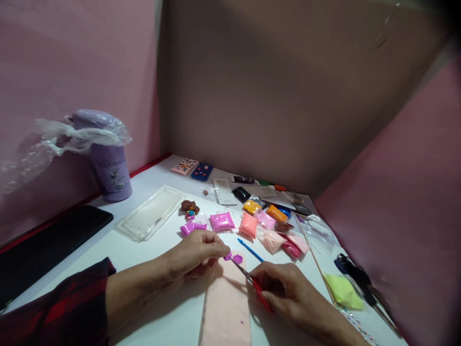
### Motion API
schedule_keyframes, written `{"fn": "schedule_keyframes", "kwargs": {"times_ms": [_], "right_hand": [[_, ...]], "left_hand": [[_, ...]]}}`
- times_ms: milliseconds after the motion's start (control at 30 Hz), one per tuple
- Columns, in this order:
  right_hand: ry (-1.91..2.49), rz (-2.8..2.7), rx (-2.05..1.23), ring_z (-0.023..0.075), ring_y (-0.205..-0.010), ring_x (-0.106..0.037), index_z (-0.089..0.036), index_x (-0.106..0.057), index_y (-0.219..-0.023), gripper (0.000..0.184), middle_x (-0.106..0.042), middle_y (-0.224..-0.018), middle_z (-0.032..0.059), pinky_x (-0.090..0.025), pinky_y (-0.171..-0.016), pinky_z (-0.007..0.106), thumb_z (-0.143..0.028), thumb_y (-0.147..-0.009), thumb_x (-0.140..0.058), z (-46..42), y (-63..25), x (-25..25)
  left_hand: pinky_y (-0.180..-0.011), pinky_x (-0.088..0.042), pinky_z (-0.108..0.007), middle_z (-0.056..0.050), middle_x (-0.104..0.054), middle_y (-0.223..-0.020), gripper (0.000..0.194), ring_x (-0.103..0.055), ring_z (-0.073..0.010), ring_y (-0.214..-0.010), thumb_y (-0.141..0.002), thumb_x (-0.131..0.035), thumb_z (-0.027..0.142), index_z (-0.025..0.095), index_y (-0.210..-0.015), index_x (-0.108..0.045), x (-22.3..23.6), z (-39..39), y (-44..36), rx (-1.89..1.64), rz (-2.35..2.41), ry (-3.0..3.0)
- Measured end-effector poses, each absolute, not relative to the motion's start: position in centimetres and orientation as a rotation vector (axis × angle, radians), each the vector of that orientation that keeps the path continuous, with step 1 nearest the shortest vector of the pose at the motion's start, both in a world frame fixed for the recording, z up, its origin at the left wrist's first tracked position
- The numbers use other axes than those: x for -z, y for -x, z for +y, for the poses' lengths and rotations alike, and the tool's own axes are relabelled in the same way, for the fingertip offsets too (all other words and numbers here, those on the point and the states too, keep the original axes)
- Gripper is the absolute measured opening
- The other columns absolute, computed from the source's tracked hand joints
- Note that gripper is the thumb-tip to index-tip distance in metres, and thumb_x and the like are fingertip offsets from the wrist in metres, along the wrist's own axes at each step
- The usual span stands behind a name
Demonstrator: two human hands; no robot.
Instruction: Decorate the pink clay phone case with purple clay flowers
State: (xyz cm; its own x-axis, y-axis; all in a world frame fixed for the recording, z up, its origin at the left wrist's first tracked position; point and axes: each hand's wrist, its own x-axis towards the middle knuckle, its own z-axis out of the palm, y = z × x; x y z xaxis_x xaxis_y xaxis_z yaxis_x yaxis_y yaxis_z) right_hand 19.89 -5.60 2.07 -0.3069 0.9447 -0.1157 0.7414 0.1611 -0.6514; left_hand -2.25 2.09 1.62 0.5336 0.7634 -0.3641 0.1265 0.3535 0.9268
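My left hand (200, 252) pinches a small piece of purple clay (227, 256) between thumb and fingertips. My right hand (288, 293) is closed round small scissors (260, 290) with red handles; their blade tips touch or nearly touch that piece. Below both hands lies a long flat slab (226, 310) with a pale pink surface. A purple flower-like shape (237, 259) sits at its far end, and a tiny purple speck (242, 322) lies nearer me. Just beyond the scissors is a blue pen-like stick (250, 249).
Several clay packets (248, 225) in mixed colours lie beyond my hands. Left of them are a brown clay lump (189, 206) and a clear phone case (149, 216). A purple tumbler (113, 170) stands at the left near a black phone-like slab (65, 250). A yellow packet (344, 291) lies right.
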Motion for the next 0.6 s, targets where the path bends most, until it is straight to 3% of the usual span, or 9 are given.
{"fn": "schedule_keyframes", "kwargs": {"times_ms": [133, 300, 600], "right_hand": [[1.625, -2.22, -0.73, 0.0141, -0.069, -0.057, -0.023, -0.067, -0.092, 0.023, -0.068, -0.076, -0.0009, -0.037, -0.063, 0.023, -0.009, -0.077, -0.056, -5.87, -19.8, -2.3], [1.599, -2.309, -0.634, 0.0158, -0.076, -0.059, -0.026, -0.066, -0.095, 0.03, -0.07, -0.083, -0.0011, -0.038, -0.067, 0.024, -0.005, -0.076, -0.055, -6.12, -19.76, -2.57], [1.573, -2.353, -0.559, 0.0168, -0.077, -0.06, -0.028, -0.065, -0.101, 0.031, -0.07, -0.086, -0.0002, -0.039, -0.068, 0.026, -0.009, -0.081, -0.052, -6.3, -19.58, -2.8]], "left_hand": [[-0.033, -0.008, -0.021, 0.01, -0.036, -0.039, 0.01, -0.02, -0.0036, -0.033, -0.067, -0.062, 0.025, 0.017, -0.068, -0.057, -1.75, 2.1, 2.19, -0.469, 0.971, -1.177], [-0.034, -0.011, -0.021, 0.008, -0.042, -0.045, 0.012, -0.025, -0.0042, -0.034, -0.062, -0.064, 0.024, 0.018, -0.067, -0.055, -1.51, 2.23, 2.08, -0.427, 0.99, -1.186], [-0.035, -0.012, -0.022, 0.008, -0.042, -0.044, 0.009, -0.026, -0.0046, -0.033, -0.061, -0.06, 0.02, 0.02, -0.065, -0.053, -0.86, 2.22, 1.99, -0.4, 1.017, -1.23]]}}
